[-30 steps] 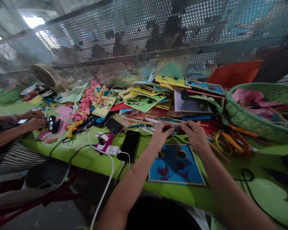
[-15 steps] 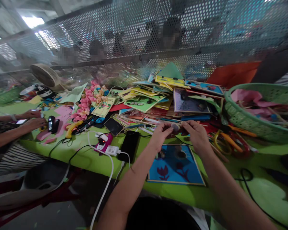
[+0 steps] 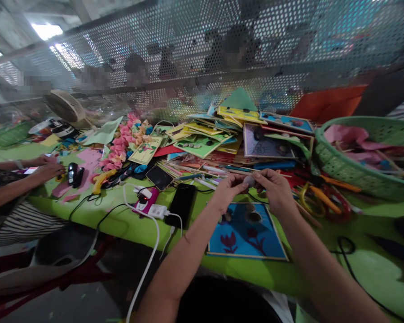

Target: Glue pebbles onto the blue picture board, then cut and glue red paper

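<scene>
Between my two hands is a small grey round stone (image 3: 249, 181). My left hand (image 3: 229, 190) pinches it from the left, and my right hand (image 3: 272, 188) grips its right side with thumb and fingers. Just below them a blue picture card (image 3: 245, 240) with a thin pale wooden frame lies on the green table. Dark red flower shapes mark its lower part. Several stones (image 3: 253, 216) sit on its upper part, partly in shadow.
Behind my hands rises a pile of framed cards (image 3: 202, 143). Scissors (image 3: 319, 199) and a green basket (image 3: 357, 166) are at the right. A black phone (image 3: 182, 204), a purple power adapter (image 3: 146, 200) and cables lie left. A co-worker's hands (image 3: 47, 170) rest farther left.
The stone has shifted slightly right and down between my fingers, and its face is turned a little. My hands stay above the blue card. The co-worker's near hand has moved slightly.
</scene>
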### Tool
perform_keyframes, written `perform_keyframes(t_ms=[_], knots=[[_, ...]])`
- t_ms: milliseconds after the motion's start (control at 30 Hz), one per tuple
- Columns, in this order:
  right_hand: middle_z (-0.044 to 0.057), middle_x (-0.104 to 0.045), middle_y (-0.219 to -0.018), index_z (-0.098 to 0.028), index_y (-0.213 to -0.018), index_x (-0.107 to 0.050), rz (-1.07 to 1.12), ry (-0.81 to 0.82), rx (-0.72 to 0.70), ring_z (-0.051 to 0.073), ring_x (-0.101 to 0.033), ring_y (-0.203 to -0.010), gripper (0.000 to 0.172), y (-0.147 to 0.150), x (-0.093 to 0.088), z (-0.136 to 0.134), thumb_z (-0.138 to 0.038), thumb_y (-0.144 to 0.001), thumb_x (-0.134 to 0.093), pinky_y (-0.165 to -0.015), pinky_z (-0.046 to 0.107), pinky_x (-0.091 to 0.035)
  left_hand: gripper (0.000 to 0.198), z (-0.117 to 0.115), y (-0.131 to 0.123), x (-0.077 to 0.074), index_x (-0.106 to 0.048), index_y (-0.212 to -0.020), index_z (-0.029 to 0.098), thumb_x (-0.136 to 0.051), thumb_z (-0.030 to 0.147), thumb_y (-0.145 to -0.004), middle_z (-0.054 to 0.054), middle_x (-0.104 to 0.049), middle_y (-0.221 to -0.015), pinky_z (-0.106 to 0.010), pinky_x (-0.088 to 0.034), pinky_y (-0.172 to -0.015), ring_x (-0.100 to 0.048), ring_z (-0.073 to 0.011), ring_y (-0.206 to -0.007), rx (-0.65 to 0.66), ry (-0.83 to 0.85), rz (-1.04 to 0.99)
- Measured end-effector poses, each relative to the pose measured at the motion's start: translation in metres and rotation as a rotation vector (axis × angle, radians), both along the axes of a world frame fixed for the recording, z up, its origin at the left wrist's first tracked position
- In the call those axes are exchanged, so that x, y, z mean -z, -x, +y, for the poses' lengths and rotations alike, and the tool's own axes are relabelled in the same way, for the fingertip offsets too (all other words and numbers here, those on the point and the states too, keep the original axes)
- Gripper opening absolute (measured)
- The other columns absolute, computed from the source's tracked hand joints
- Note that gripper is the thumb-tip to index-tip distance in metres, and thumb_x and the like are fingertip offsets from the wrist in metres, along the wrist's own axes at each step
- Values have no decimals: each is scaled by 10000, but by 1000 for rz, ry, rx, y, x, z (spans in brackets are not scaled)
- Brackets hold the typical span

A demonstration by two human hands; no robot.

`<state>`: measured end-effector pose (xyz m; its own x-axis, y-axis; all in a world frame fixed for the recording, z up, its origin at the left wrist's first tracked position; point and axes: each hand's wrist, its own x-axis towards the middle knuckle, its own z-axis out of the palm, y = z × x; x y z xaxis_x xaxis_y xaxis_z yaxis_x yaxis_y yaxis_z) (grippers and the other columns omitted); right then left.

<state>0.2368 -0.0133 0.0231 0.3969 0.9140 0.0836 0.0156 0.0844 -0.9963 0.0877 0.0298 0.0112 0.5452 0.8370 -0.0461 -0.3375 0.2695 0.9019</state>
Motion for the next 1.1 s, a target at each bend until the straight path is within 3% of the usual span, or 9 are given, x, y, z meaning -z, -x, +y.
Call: perform_keyframes(t_ms=[200, 333, 400, 467, 533, 633, 733, 867, 1100], knots=[[-9, -543, -547, -223, -622, -563, 18, 16, 67, 112, -443, -481, 468, -7, 0, 0, -630, -822, -680, -411, 237, -324, 462, 2, 0, 1, -752, -967, 174, -921, 429, -620, -39, -745, -937, -329, -493, -884, -642, -168, -872, -41, -14, -11], [-7, -639, -719, -228, -870, -716, -9, -6, -14, 135, -537, -624, 352, -7, -3, 0, -488, -672, -847, -526, 250, -422, 459, 4, 1, 1, -736, -970, 169, -928, 391, -618, -41, -747, -919, -337, -507, -878, -655, -169, -846, -109, -60, 13], [5, -665, -812, -243, -1042, -755, -108, -38, -118, 167, -584, -728, 426, -7, -3, 0, -436, -673, -845, -638, 292, -482, 453, 6, 3, 1, -727, -938, 164, -933, 405, -616, -45, -749, -895, -342, -512, -874, -661, -173, -832, -137, -75, 27], [18, -664, -848, -250, -1077, -774, -297, -92, -183, 195, -595, -793, 384, -7, -2, 0, -391, -721, -805, -727, 339, -502, 444, 7, 4, 2, -731, -922, 162, -924, 436, -630, -53, -756, -897, -343, -512, -870, -667, -179, -839, -150, -78, 41], [26, -670, -871, -255, -1065, -785, -470, -152, -172, 211, -600, -819, 323, -6, 0, 0, -337, -753, -773, -773, 363, -503, 435, 9, 4, 4, -743, -918, 161, -908, 460, -649, -54, -758, -895, -338, -510, -859, -668, -179, -840, -157, -70, 53], [33, -706, -895, -252, -1064, -780, -562, -188, -130, 212, -622, -801, 287, -4, 4, 0, -313, -784, -756, -765, 365, -510, 410, 10, 5, 5, -755, -892, 161, -908, 453, -650, -36, -746, -842, -322, -508, -815, -657, -162, -782, -178, -45, 57], [34, -729, -871, -237, -1019, -770, -511, -159, -106, 209, -641, -771, 291, -1, 5, 0, -375, -765, -798, -750, 365, -529, 382, 9, 4, 4, -754, -859, 163, -920, 423, -634, -21, -738, -796, -315, -514, -788, -647, -146, -724, -197, 5, 42], [44, -757, -871, -217, -963, -758, -190, -63, -151, 213, -679, -793, 394, 1, 1, -2, -484, -692, -860, -742, 356, -555, 430, 6, 3, 1, -739, -842, 156, -946, 432, -585, -22, -738, -792, -318, -531, -792, -659, -141, -716, -168, 72, -10], [43, -725, -728, -216, -780, -728, -4, 15, -5, 158, -605, -590, 446, -7, 6, 3, -647, -697, -808, -506, 278, -473, 532, 2, 2, -2, -709, -863, 158, -983, 436, -501, -24, -749, -832, -317, -543, -757, -678, -133, -664, -117, 182, -59]])
